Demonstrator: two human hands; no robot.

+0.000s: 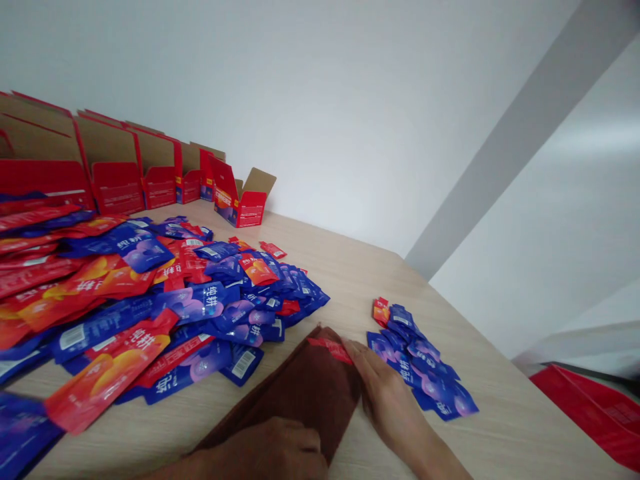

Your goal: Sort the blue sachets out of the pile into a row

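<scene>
Fingers of the right hand grip the right edge of the cloth, lying straight and close together; those of the left hand are curled over its near part, and whether they grip it cannot be told. Taking the cloth as reference, a pale wall rises well beyond it. It lies on a wood-toned table, brown, with its narrowed end pointing away from the person. To its left spreads a large heap of blue and red packets, overlapping at many angles. Beyond the heap, far left of the cloth, red boxes stand in a row, flaps raised. A red object, partly out of view, sits well to its right. Beyond the cloth, slightly left, a single box stands with flaps up. Just right of it lies a small pile, mostly blue. A red packet shows at the cloth's far end, touching the right fingertips.
</scene>
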